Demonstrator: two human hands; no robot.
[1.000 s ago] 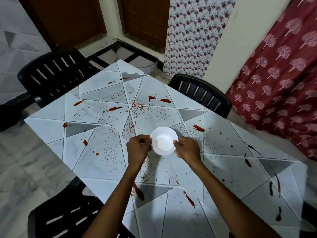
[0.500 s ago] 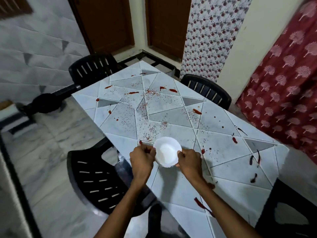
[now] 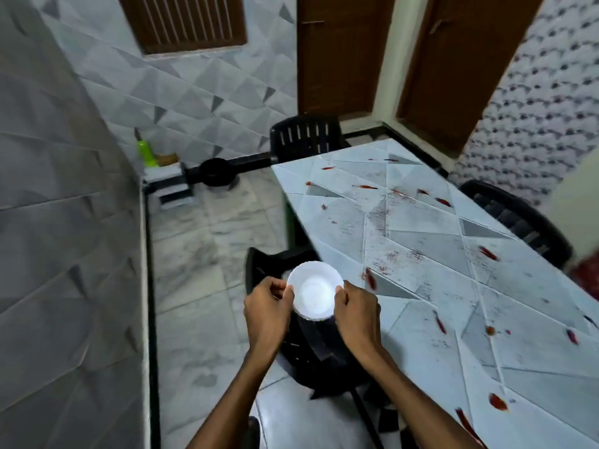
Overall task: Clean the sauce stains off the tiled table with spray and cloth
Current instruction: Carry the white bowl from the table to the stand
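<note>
Your fingers (image 3: pixel 281 291) of the left hand (image 3: pixel 267 314) pinch the left rim of the white bowl (image 3: pixel 314 290), and your right hand (image 3: pixel 358 314) grips its right rim in the same way. Under your fingers is a black chair (image 3: pixel 311 351). The tiled table (image 3: pixel 534 358) lies to the right of your fingers, with red sauce stains (image 3: pixel 369 277) over it, the nearest one just beside your right hand. A green bottle (image 3: pixel 145 152) stands far beyond your left fingers, near the wall.

Your hands hold the bowl (image 3: pixel 313 290) above a chair (image 3: pixel 311 348) left of the stained table (image 3: pixel 453 270); a bottle (image 3: pixel 146 152) stands far left by the wall.
</note>
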